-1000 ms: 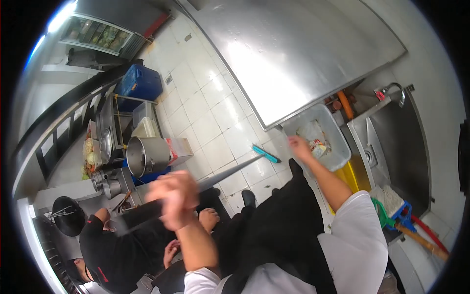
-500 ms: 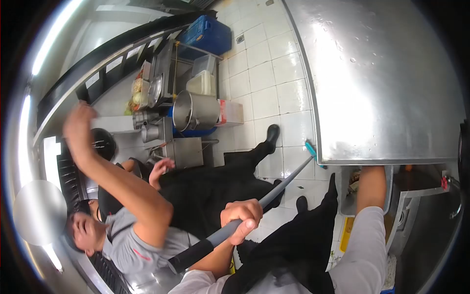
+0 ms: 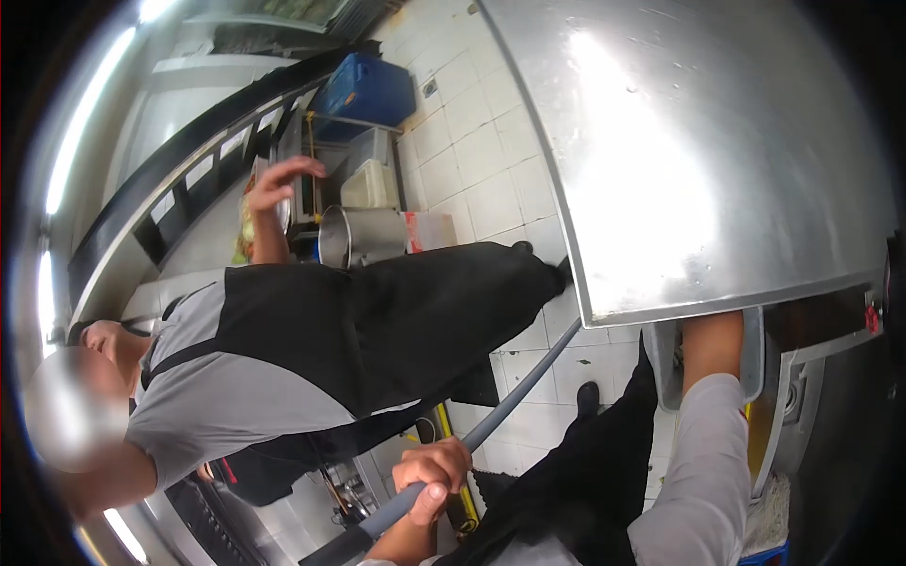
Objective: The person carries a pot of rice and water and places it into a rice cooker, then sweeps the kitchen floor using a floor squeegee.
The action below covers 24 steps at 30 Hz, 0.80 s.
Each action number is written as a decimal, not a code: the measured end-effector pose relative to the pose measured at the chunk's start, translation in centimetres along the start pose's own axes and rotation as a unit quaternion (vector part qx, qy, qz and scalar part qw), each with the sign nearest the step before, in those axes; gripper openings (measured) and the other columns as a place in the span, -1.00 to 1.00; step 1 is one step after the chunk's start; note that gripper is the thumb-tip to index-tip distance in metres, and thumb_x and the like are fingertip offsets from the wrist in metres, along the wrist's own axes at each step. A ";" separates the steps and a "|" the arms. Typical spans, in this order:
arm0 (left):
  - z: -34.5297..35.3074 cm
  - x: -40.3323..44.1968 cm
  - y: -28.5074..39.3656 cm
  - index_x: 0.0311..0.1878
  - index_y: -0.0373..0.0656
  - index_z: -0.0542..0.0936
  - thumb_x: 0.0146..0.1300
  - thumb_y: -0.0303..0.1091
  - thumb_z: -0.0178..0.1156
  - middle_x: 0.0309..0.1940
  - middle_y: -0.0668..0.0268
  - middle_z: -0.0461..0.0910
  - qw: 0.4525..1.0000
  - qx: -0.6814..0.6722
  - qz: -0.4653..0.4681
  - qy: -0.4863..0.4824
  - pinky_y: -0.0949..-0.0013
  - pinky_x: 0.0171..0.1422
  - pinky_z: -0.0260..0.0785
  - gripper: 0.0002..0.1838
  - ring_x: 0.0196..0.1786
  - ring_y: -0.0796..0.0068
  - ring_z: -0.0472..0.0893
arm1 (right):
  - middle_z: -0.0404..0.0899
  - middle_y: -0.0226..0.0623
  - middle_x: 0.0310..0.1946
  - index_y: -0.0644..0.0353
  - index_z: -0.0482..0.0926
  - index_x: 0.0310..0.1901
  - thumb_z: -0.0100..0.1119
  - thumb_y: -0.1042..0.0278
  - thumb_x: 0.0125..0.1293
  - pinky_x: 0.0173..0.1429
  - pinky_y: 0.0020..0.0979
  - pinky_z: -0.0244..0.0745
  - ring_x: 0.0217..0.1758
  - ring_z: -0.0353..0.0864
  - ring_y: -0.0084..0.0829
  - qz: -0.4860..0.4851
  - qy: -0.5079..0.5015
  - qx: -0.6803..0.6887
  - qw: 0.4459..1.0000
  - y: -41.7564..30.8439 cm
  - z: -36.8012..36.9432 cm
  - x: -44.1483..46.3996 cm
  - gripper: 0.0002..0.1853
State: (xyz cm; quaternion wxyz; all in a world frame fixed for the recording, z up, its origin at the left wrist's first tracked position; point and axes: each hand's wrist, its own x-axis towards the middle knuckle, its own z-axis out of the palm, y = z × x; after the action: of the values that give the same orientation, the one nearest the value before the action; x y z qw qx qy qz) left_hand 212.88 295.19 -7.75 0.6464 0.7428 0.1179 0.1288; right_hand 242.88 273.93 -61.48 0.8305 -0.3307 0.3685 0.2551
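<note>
My left hand (image 3: 431, 476) is wrapped round a grey pole (image 3: 528, 382) that slants from the lower left up toward the table's near corner. The pole's far end is hidden beneath the steel table (image 3: 679, 170). My right forearm reaches down under the table's front edge, over a grey plastic bin (image 3: 752, 363). The right hand itself is hidden under the edge, so its fingers cannot be seen.
A person in a grey shirt and black apron (image 3: 406, 302) stands at the left, one hand raised. Behind are a steel pot (image 3: 363, 236), a red-and-white box (image 3: 431, 231) and a blue cooler (image 3: 363, 99). A sink (image 3: 802, 406) is at the right.
The pole's teal brush head has gone out of sight under the table. The other person has moved forward beside the pots. My right hand has gone from above the bin to under the table edge.
</note>
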 end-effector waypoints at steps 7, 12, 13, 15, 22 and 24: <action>1.3 0.8 -0.7 -0.61 -0.09 0.37 0.27 -0.22 0.19 -0.72 0.32 0.44 1.000 -0.010 0.011 0.012 0.28 -0.42 0.32 -0.64 -0.69 0.47 0.42 | 0.60 -0.37 -0.38 0.21 0.56 -0.10 0.07 0.32 0.43 -0.33 -0.50 0.48 -0.37 0.58 -0.51 0.002 -0.022 0.071 0.997 0.9 2.4 0.3 -0.83; 2.5 1.1 -1.0 -0.59 -0.07 0.36 0.25 -0.20 0.21 -0.71 0.33 0.44 1.000 0.011 0.009 -0.004 0.32 -0.45 0.28 -0.64 -0.69 0.49 0.40 | 0.60 -0.38 -0.40 0.21 0.56 -0.11 0.09 0.33 0.43 -0.37 -0.52 0.47 -0.39 0.57 -0.52 -0.004 -0.060 0.134 0.989 0.8 5.4 1.9 -0.84; 2.7 1.2 -1.1 -0.59 -0.06 0.36 0.26 -0.20 0.21 -0.71 0.34 0.44 1.000 0.012 0.010 -0.013 0.33 -0.45 0.27 -0.64 -0.68 0.49 0.40 | 0.59 -0.38 -0.40 0.21 0.56 -0.12 0.09 0.33 0.43 -0.38 -0.53 0.47 -0.40 0.57 -0.52 -0.003 -0.068 0.147 0.987 0.6 6.2 2.1 -0.85; 2.9 1.8 -1.3 -0.57 -0.06 0.35 0.27 -0.18 0.20 -0.71 0.35 0.43 0.999 0.014 0.010 -0.030 0.35 -0.45 0.25 -0.64 -0.67 0.50 0.39 | 0.59 -0.38 -0.41 0.21 0.56 -0.12 0.09 0.33 0.42 -0.39 -0.54 0.46 -0.41 0.57 -0.52 0.000 -0.087 0.170 0.982 0.0 8.2 2.3 -0.85; 3.8 2.3 -2.1 -0.53 -0.05 0.32 0.30 -0.15 0.18 -0.69 0.39 0.39 0.995 -0.012 0.023 -0.094 0.40 -0.45 0.17 -0.64 -0.64 0.53 0.37 | 0.58 -0.39 -0.44 0.20 0.56 -0.15 0.11 0.34 0.42 -0.44 -0.57 0.45 -0.45 0.56 -0.54 0.026 -0.124 0.230 0.965 0.0 8.1 -4.4 -0.87; 3.4 1.7 -2.3 -0.55 -0.11 0.40 0.26 -0.14 0.27 -0.70 0.33 0.44 0.996 -0.017 0.008 -0.082 0.27 -0.40 0.32 -0.63 -0.62 0.44 0.42 | 0.58 -0.39 -0.45 0.20 0.56 -0.16 0.12 0.34 0.42 -0.45 -0.58 0.44 -0.46 0.56 -0.54 0.057 -0.126 0.234 0.962 0.9 6.0 -8.8 -0.88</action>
State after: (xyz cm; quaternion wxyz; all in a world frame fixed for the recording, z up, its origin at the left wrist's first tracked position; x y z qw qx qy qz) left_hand 215.66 292.90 -10.39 0.6652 0.7407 0.0565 0.0748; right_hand 239.68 277.37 -51.92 0.9085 -0.0706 0.3285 0.2485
